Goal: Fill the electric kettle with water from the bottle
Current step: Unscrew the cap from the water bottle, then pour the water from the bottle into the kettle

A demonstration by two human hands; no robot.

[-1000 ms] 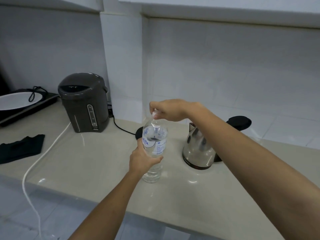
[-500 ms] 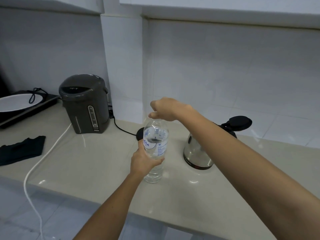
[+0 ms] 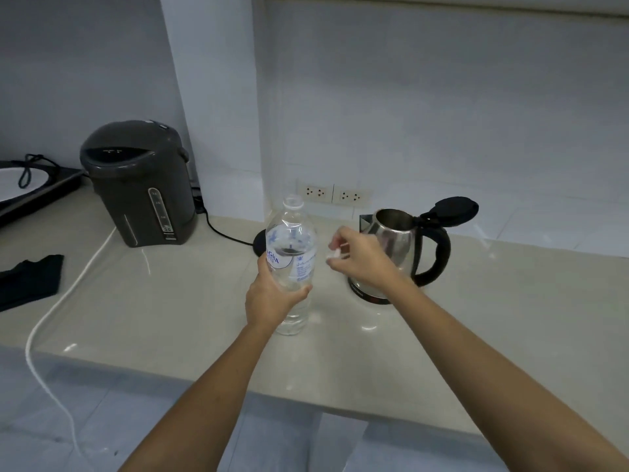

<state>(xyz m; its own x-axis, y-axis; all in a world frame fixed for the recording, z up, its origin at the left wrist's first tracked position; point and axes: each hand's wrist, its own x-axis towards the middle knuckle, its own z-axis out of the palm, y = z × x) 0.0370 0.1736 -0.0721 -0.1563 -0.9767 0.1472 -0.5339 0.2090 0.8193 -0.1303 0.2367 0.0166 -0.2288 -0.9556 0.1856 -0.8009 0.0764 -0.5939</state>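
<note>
1. One clear plastic bottle (image 3: 291,264), upright on the counter (image 3: 163,301), uncapped, with a blue-and-white label; standing left of the kettle and apart from it
2. One left hand (image 3: 272,294), wrapped around the lower half of the bottle, thumb at the front
3. One right hand (image 3: 360,264), between bottle and kettle, fingertips pinched on one small white cap (image 3: 335,255); clear of the bottle neck
4. One steel electric kettle (image 3: 398,250), with black handle on its right side and black lid (image 3: 454,206) hinged fully back, mouth open; seated directly on the counter, partly masked by the right hand
5. One black round kettle base (image 3: 260,240), behind the bottle, with one black cord (image 3: 218,229) leading left
6. One dark grey hot-water dispenser (image 3: 139,185), at rear left of the counter
7. Two white wall sockets (image 3: 335,194), side by side on the tiled wall behind the bottle
8. One white cord (image 3: 51,311), trailing over the counter edge at left
9. One black cloth (image 3: 30,281), lying flat at the far left
10. One white plate (image 3: 13,183), on a dark appliance at the left margin; only part shown
</note>
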